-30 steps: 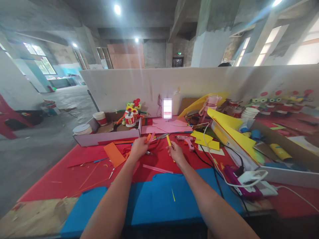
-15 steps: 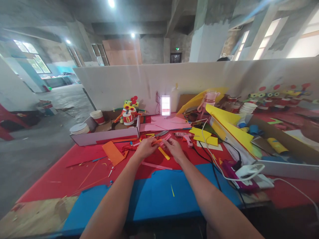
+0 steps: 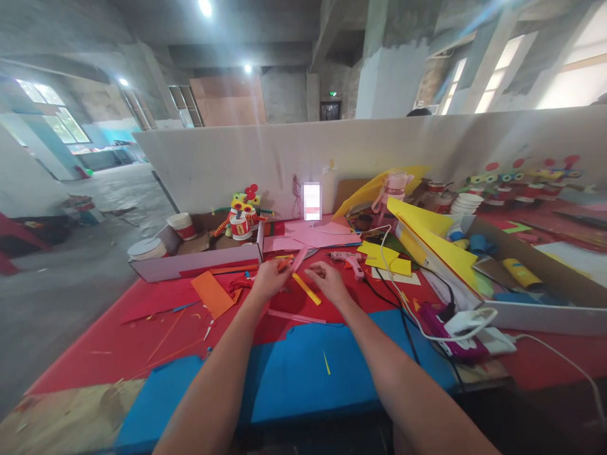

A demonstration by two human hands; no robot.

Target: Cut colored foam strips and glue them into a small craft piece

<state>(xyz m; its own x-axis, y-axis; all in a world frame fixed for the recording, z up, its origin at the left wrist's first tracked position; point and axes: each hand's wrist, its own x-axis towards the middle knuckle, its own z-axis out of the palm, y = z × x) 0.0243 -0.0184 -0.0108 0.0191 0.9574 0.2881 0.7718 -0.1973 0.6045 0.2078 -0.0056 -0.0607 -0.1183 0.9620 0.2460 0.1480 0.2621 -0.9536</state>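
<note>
My left hand (image 3: 271,279) is closed over the red table covering, gripping a pink paper strip (image 3: 299,259) that sticks up from its fingertips. To the right, my right hand (image 3: 328,281) hovers with curled fingers a little apart and nothing visible between them. Between the hands lies a yellow paper strip (image 3: 307,290). A pink glue gun (image 3: 348,260) rests beyond my right hand. Scissors, partly covered, lie behind the pink strip. An orange paper piece (image 3: 212,294) is left of my left hand.
A blue sheet (image 3: 313,373) covers the front edge. At left, a box (image 3: 203,259) holds paper cups and a paper-cup robot figure (image 3: 241,218). On the right stand a purple power strip (image 3: 450,335) with cables and a box (image 3: 550,316) of coloured rolls. Yellow paper (image 3: 401,265) lies nearby.
My hands have moved apart. The pink strip, earlier between both hands beside an orange piece, now stays with my left hand; the orange piece no longer shows there. The view shifted slightly.
</note>
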